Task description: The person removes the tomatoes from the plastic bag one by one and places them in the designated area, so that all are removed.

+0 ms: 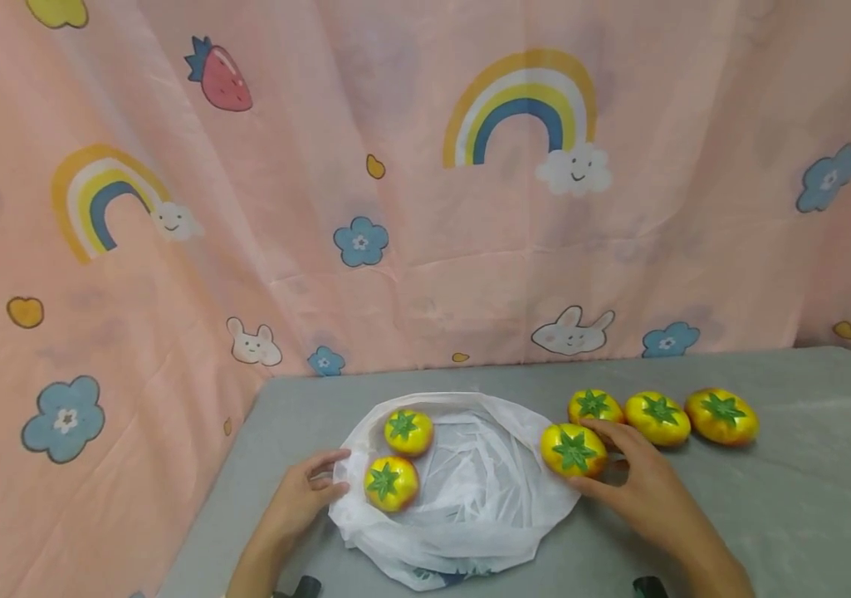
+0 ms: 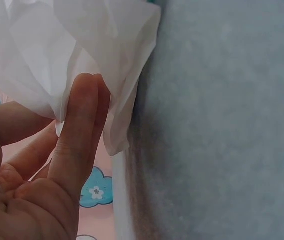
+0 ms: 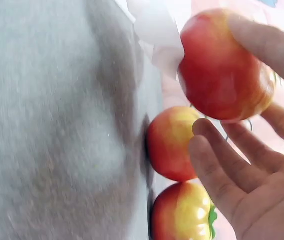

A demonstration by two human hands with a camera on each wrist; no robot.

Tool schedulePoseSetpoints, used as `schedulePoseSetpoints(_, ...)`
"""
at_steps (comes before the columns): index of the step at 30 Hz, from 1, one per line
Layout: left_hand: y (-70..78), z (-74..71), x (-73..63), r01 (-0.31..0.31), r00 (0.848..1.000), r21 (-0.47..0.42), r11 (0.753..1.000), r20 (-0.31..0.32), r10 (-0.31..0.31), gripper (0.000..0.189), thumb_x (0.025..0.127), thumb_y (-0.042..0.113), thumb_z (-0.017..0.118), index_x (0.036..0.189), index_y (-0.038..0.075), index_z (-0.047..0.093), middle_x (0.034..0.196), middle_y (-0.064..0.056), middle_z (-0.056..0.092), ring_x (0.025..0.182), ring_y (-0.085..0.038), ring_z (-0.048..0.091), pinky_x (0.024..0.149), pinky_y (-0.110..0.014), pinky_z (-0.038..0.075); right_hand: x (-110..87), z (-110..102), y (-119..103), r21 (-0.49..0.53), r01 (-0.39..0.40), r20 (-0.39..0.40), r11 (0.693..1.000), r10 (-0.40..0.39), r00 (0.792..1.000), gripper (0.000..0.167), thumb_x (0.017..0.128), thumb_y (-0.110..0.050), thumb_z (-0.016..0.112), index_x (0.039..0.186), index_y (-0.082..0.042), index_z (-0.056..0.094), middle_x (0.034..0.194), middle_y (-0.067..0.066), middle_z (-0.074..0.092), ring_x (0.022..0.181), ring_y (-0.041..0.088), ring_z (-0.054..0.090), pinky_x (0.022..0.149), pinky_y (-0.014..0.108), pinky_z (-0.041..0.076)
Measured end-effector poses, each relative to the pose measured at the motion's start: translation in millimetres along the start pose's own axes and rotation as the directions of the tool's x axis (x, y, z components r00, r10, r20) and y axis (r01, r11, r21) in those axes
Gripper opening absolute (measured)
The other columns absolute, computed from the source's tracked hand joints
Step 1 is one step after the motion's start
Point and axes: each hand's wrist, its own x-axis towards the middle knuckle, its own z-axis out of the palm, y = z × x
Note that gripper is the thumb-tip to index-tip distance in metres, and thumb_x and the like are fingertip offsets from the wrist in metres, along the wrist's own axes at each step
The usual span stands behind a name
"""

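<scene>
A white plastic bag (image 1: 470, 473) lies spread open on the table, with two yellow persimmons (image 1: 392, 483) with green leafy tops inside its left part. My left hand (image 1: 304, 490) pinches the bag's left rim; in the left wrist view the thumb and fingers (image 2: 82, 110) have the thin white plastic (image 2: 102, 45) between them. Over the bag's right rim, my right hand (image 1: 638, 477) holds another persimmon (image 1: 573, 450) between thumb and fingers. From the right wrist, this persimmon (image 3: 221, 65) shows its red underside, beside the white edge of the bag.
Three more persimmons (image 1: 657, 418) sit in a row on the grey table (image 1: 806, 498), just beyond my right hand. A pink curtain (image 1: 410, 307) printed with rainbows, flowers and rabbits hangs behind the table and along its left side.
</scene>
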Motion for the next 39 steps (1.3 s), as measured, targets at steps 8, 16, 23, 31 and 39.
schedulePoseSetpoints(8,0.4,1.7,-0.1,0.022,1.0,0.003,1.0,-0.013,-0.022,0.048,0.086,0.012,0.076,0.132,0.017,0.064,0.139,-0.022,0.056,0.111,-0.029,0.067,0.093,-0.047,0.057,-0.7,-6,9,-0.03,-0.001,-0.014,1.0,0.001,1.0,0.085,0.077,-0.047,0.082,0.145,-0.011,0.046,0.144,0.026,0.045,0.122,0.041,0.052,0.094,0.055,0.053)
schedulePoseSetpoints(16,3.6,1.2,1.0,0.018,1.0,0.001,1.0,-0.003,-0.018,0.049,0.086,0.012,0.076,0.132,0.018,0.063,0.139,-0.022,0.056,0.11,-0.028,0.068,0.094,-0.046,0.057,-1.8,-16,22,-0.048,0.02,-0.03,0.999,-0.021,0.999,0.085,0.078,-0.049,0.08,0.144,-0.009,0.044,0.145,0.026,0.043,0.117,0.042,0.056,0.092,0.056,0.054)
schedulePoseSetpoints(23,3.2,-0.7,0.1,0.003,1.0,0.027,1.0,-0.009,-0.002,0.048,0.086,0.012,0.076,0.132,0.018,0.064,0.14,-0.022,0.055,0.113,-0.032,0.066,0.094,-0.047,0.056,-0.4,-19,34,-0.021,0.043,-0.015,0.999,-0.043,0.999,0.084,0.079,-0.049,0.08,0.144,-0.008,0.045,0.146,0.028,0.043,0.119,0.044,0.055,0.093,0.056,0.053)
schedulePoseSetpoints(31,0.7,3.2,0.8,0.006,1.0,0.02,1.0,-0.005,-0.005,0.047,0.086,0.012,0.076,0.132,0.019,0.064,0.139,-0.022,0.056,0.113,-0.031,0.066,0.093,-0.046,0.057,-3.2,-24,47,-0.005,0.041,0.007,0.999,-0.041,0.999,0.085,0.079,-0.051,0.079,0.145,-0.011,0.045,0.145,0.026,0.046,0.12,0.042,0.056,0.094,0.055,0.053)
schedulePoseSetpoints(39,1.7,2.2,-0.1,0.017,1.0,0.025,1.0,-0.007,-0.017,0.048,0.087,0.013,0.076,0.132,0.019,0.064,0.14,-0.021,0.055,0.111,-0.028,0.067,0.094,-0.047,0.056,-1.7,-27,52,-0.028,0.01,0.04,1.0,-0.009,0.999,0.087,0.077,-0.05,0.081,0.144,-0.008,0.045,0.144,0.027,0.046,0.115,0.04,0.059,0.093,0.055,0.054)
